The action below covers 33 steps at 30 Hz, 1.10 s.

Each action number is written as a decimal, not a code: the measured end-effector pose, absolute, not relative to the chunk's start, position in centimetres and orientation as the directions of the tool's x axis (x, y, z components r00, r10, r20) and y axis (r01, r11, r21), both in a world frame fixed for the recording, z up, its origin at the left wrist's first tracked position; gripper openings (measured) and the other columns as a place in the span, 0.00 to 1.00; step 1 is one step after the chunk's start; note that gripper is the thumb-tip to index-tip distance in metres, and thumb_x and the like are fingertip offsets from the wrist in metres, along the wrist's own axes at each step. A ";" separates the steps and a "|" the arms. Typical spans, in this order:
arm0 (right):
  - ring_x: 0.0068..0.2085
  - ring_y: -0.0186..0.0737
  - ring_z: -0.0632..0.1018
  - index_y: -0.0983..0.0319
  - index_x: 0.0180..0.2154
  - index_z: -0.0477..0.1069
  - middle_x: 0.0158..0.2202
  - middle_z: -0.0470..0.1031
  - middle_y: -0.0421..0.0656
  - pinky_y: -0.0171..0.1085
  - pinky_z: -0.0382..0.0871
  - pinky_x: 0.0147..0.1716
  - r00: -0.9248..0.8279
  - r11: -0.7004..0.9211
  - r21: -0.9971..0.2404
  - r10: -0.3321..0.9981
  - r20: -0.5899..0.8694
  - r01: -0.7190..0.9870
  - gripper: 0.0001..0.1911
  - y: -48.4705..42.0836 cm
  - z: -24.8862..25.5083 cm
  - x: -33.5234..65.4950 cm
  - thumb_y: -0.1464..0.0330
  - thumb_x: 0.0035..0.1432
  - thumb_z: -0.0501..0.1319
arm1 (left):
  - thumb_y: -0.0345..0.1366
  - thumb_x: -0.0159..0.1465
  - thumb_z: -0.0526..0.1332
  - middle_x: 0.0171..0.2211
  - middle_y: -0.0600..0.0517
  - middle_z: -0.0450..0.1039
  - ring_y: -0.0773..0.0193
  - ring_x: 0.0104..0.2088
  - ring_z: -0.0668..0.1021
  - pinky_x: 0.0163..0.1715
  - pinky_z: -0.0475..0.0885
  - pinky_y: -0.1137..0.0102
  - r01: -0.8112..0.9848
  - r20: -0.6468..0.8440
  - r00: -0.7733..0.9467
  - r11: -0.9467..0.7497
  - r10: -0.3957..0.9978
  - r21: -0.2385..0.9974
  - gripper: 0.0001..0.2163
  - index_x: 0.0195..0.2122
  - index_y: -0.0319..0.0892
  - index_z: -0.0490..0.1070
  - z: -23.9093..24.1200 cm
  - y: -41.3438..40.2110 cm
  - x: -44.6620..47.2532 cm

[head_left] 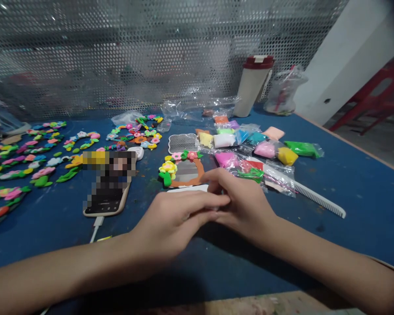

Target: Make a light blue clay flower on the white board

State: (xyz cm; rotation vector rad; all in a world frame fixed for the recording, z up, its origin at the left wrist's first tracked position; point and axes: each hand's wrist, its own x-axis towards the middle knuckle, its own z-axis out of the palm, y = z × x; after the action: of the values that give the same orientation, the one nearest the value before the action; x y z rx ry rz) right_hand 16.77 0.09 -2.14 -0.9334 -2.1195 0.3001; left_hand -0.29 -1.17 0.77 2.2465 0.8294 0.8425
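Well, the 2 hands meet over the near middle of the blue bench (190, 280); the left hand (174, 223) comes in from the left and the right hand (246, 201) from the right, and their fingertips come together. My guess is that this step is small finger work, maybe rolling or pinching a tiny bit of something; the next move seems to call for soft, slow fingers, so that nothing nearby gets bumped.

The fingers of both hands are bent and close, with very little room between the tips; I cannot tell if they grip a small thing or just touch each other, since the hands hide that spot.

The little mirror (184, 171) lies just past the hands, on the far side; a brown clay band (197, 176) goes along its right and near edges, a yellow flower (167, 168) sits at its left, and a pink flower (192, 155) sits at its far edge; the right hand's pointing finger is near the brown part, but I cannot tell if it touches; a flat white thing (187, 189) peeks out between the mirror and the hands.
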 end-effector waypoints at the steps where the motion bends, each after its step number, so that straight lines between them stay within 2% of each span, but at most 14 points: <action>1: 0.23 0.31 0.71 0.62 0.38 0.67 0.26 0.73 0.37 0.29 0.61 0.21 -0.389 0.662 -0.562 0.748 0.537 0.496 0.14 0.1 -2.0 16.8 0.61 0.54 0.64 | 0.28 0.62 0.60 0.42 0.51 0.80 0.68 0.42 0.79 0.43 0.70 0.80 0.343 0.309 0.557 -0.553 0.771 0.759 0.10 0.44 0.38 0.75 1.0 -1.1 -0.3; 3: 0.23 0.29 0.70 0.61 0.35 0.67 0.26 0.73 0.36 0.27 0.61 0.22 -0.355 0.606 -0.644 0.795 0.491 0.467 0.10 0.1 -1.7 16.8 0.66 0.53 0.66 | 0.30 0.61 0.62 0.41 0.55 0.80 0.69 0.40 0.80 0.40 0.71 0.82 0.364 0.204 0.476 -0.403 0.855 0.840 0.09 0.42 0.41 0.76 1.4 -0.8 -0.4; 6: 0.23 0.30 0.70 0.61 0.31 0.67 0.24 0.72 0.36 0.28 0.60 0.22 -0.378 0.607 -0.628 0.795 0.475 0.487 0.06 0.1 -1.5 16.8 0.69 0.55 0.64 | 0.34 0.60 0.64 0.33 0.58 0.80 0.70 0.34 0.80 0.34 0.70 0.81 0.386 0.134 0.423 -0.312 0.896 0.868 0.04 0.36 0.43 0.76 1.5 -0.3 -0.6; 10: 0.22 0.30 0.72 0.62 0.32 0.70 0.23 0.74 0.37 0.28 0.61 0.22 -0.408 0.646 -0.561 0.762 0.502 0.517 0.03 -0.1 -1.7 16.8 0.70 0.59 0.60 | 0.35 0.60 0.64 0.27 0.60 0.76 0.71 0.29 0.77 0.30 0.67 0.79 0.447 0.196 0.398 -0.376 0.896 0.812 0.03 0.30 0.42 0.75 1.3 0.3 -0.9; 13: 0.22 0.31 0.72 0.63 0.31 0.71 0.23 0.75 0.39 0.29 0.60 0.21 -0.416 0.655 -0.521 0.753 0.510 0.547 0.06 -0.2 -1.8 16.9 0.70 0.61 0.58 | 0.34 0.59 0.63 0.21 0.61 0.71 0.73 0.23 0.71 0.26 0.63 0.78 0.542 0.239 0.386 -0.428 0.891 0.723 0.07 0.25 0.41 0.71 1.1 0.5 -1.0; 16: 0.24 0.31 0.74 0.63 0.30 0.71 0.24 0.76 0.39 0.29 0.62 0.23 -0.403 0.639 -0.586 0.769 0.496 0.498 0.07 -0.3 -1.5 16.8 0.70 0.61 0.58 | 0.37 0.61 0.61 0.18 0.61 0.66 0.72 0.20 0.68 0.23 0.61 0.77 0.558 0.190 0.379 -0.388 0.906 0.734 0.11 0.23 0.41 0.66 1.0 0.7 -1.0; 20: 0.27 0.31 0.73 0.62 0.30 0.70 0.26 0.74 0.38 0.30 0.64 0.27 -0.331 0.516 -0.783 0.849 0.412 0.348 0.06 -0.1 -1.1 16.7 0.70 0.61 0.58 | 0.40 0.65 0.55 0.21 0.59 0.68 0.72 0.21 0.72 0.23 0.65 0.78 0.413 0.013 0.440 -0.215 0.898 0.885 0.12 0.26 0.41 0.65 0.9 1.1 -1.1; 24: 0.28 0.32 0.71 0.62 0.31 0.68 0.26 0.69 0.37 0.31 0.65 0.28 -0.264 0.332 -0.930 0.922 0.284 0.159 0.06 0.4 -1.3 16.8 0.68 0.61 0.58 | 0.40 0.66 0.54 0.24 0.57 0.71 0.72 0.22 0.73 0.25 0.69 0.77 0.281 -0.093 0.550 -0.080 0.830 0.956 0.11 0.30 0.41 0.67 1.0 1.2 -1.1; 28: 0.28 0.31 0.69 0.62 0.30 0.67 0.26 0.67 0.37 0.31 0.64 0.28 -0.157 0.293 -0.950 0.948 0.275 0.104 0.07 1.0 -1.7 17.1 0.68 0.61 0.58 | 0.37 0.66 0.54 0.23 0.56 0.72 0.72 0.21 0.73 0.22 0.68 0.77 0.242 -0.179 0.619 0.031 0.765 0.970 0.10 0.32 0.39 0.70 1.4 0.9 -0.7; 31: 0.30 0.32 0.70 0.61 0.31 0.66 0.29 0.67 0.37 0.31 0.65 0.30 -0.045 0.348 -0.927 0.937 0.346 0.139 0.05 1.3 -2.0 17.3 0.68 0.60 0.58 | 0.34 0.63 0.58 0.27 0.53 0.75 0.70 0.24 0.76 0.21 0.68 0.78 0.239 -0.233 0.606 0.105 0.761 0.965 0.06 0.38 0.39 0.71 1.4 0.7 -0.4; 33: 0.34 0.33 0.71 0.59 0.34 0.66 0.33 0.68 0.39 0.33 0.67 0.32 -0.024 0.414 -0.895 0.909 0.416 0.165 0.03 1.3 -2.0 17.4 0.68 0.60 0.59 | 0.32 0.60 0.62 0.30 0.53 0.77 0.68 0.27 0.77 0.23 0.69 0.77 0.219 -0.245 0.572 0.141 0.783 0.965 0.10 0.43 0.41 0.71 1.2 0.7 -0.4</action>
State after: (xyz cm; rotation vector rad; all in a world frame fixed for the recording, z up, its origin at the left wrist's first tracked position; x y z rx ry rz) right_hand 17.38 1.29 -2.04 -1.0039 -1.4935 0.7926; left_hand -0.39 0.75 1.21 1.4086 0.9275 0.5049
